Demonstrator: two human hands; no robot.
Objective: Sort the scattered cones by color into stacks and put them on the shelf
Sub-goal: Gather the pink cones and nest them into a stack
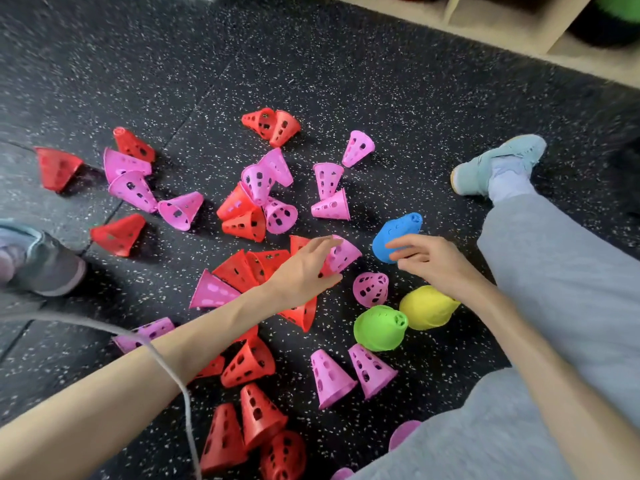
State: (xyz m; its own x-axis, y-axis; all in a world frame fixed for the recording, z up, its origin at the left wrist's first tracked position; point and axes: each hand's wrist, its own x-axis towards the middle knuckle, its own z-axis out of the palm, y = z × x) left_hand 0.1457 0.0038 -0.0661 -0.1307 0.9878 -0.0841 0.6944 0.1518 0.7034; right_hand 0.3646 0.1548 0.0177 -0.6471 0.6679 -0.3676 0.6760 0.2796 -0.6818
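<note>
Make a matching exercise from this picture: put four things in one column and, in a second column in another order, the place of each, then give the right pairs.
Things
1. blue plastic cone
2. green plastic cone
3. yellow plastic cone
4. pale wooden shelf

Places
A. top right corner, at the edge of the floor
B. just beyond the fingers of the right hand
C. beside the right forearm, right of the green one
D. nearest the camera of the three, left of the yellow one

Pairs: 1-B, 2-D, 3-C, 4-A
</note>
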